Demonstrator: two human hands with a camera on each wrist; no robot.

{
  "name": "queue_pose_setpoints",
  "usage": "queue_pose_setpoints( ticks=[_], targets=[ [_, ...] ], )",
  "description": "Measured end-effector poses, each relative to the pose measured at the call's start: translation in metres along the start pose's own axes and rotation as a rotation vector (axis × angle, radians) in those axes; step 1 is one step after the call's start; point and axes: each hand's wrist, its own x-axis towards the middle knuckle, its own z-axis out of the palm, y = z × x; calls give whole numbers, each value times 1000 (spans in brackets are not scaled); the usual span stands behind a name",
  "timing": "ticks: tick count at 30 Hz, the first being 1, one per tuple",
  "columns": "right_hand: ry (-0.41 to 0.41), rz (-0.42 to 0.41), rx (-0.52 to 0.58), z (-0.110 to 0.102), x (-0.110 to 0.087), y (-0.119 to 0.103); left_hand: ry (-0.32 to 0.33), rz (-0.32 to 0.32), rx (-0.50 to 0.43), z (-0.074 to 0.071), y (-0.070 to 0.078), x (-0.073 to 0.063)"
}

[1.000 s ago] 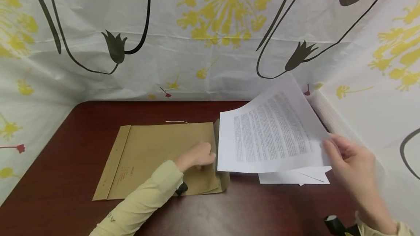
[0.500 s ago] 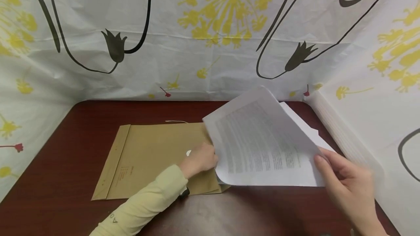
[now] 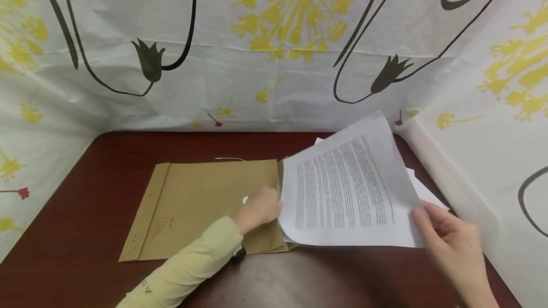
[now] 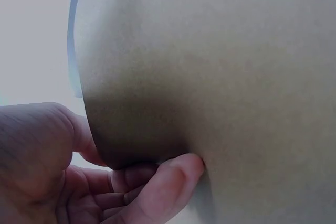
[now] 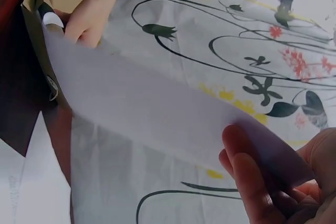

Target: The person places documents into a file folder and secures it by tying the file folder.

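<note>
A brown paper document envelope (image 3: 205, 194) lies flat on the dark red table, its open end to the right. My left hand (image 3: 263, 206) grips the front layer at that open end; in the left wrist view the thumb and fingers pinch the brown edge (image 4: 121, 129). From its right edge, my right hand (image 3: 454, 241) holds up a printed sheet (image 3: 342, 194), thumb on the near face. The sheet's left edge meets the envelope's mouth, and its lower left corner curves down there. In the right wrist view the sheet (image 5: 142, 93) stretches from the fingers to the envelope.
More white papers (image 3: 425, 191) lie on the table behind the sheet, partly hidden by it. A white string (image 3: 230, 158) shows behind the envelope. A flower-patterned curtain (image 3: 274, 61) encloses the table (image 3: 73, 232) at the back and sides.
My right hand has lowered and brought the sheet down to the envelope's mouth. The sheet's top dipped left, then swung back right. The left hand shifted slightly, uncovering a white disc on the envelope.
</note>
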Motion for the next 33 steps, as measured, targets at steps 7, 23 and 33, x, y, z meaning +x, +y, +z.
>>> queue_pose_setpoints(
  ticks=[7,23,33],
  targets=[
    [-141,44,32,0,3,17,27,-14,-9,2,-4,0],
    [-354,363,589,-11,23,63,65,-22,-66,0,-4,-6],
    [-359,322,505,-3,25,59,87,-43,-63,0,-5,-5]
  ],
)
